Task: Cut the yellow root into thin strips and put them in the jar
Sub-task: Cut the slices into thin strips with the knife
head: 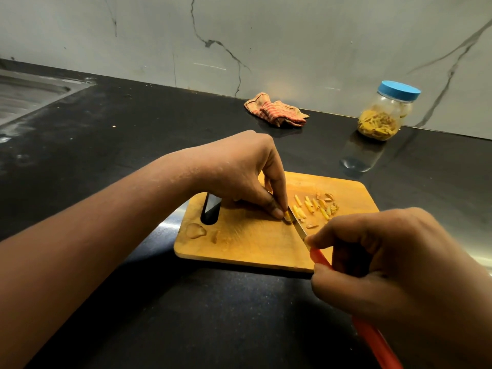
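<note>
A small piece of yellow root (287, 216) lies on the wooden cutting board (253, 243), pinched by the fingertips of my left hand (239, 171). My right hand (386, 262) grips a knife by its red handle, and the knife blade (298, 222) rests against the root piece. Several thin yellow strips (311, 206) lie on the board just right of the blade, with bits of peel among them. The jar (386, 113), clear with a blue lid screwed on, stands at the back right and holds yellow strips at its bottom.
A crumpled red-striped cloth (277, 110) lies by the marble wall. A steel sink (29, 91) sits at the far left. Peel scraps (195, 230) rest near the board's handle slot. The counter (133, 155) is black.
</note>
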Action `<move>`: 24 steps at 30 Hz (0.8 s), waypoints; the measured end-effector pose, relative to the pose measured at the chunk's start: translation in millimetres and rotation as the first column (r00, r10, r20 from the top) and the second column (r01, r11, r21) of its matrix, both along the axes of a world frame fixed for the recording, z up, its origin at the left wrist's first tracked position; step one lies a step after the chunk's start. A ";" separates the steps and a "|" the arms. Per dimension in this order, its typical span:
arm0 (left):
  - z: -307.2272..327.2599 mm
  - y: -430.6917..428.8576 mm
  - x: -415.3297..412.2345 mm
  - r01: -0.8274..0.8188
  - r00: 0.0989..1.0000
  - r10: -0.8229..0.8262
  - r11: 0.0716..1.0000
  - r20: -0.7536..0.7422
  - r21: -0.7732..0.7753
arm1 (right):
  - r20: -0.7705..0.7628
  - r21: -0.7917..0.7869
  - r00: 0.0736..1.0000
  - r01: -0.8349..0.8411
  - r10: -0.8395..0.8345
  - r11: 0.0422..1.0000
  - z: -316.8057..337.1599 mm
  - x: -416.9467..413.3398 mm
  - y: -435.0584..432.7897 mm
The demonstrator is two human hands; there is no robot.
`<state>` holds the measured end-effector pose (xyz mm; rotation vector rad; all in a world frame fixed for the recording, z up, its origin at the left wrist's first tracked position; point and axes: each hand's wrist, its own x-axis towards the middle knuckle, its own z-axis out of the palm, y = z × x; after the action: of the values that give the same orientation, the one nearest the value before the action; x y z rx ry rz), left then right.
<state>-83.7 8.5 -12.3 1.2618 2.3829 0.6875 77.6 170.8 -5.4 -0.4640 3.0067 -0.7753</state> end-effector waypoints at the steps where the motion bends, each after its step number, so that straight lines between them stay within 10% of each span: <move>1: -0.2 -0.1 -0.4 -0.001 1.000 0.001 1.000 -0.002 -0.002 | -0.005 0.009 1.000 0.003 -0.003 1.000 -0.6 -0.4 -0.2; 24: 1.3 -5.3 -2.6 0.109 0.993 -0.110 0.994 -0.050 -0.018 | -0.100 -0.012 0.994 0.044 -0.045 0.999 -0.6 11.2 0.0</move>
<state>-86.3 3.2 -10.9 1.4078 2.3341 0.6100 88.8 170.8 -6.0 -0.4507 3.1169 -0.7937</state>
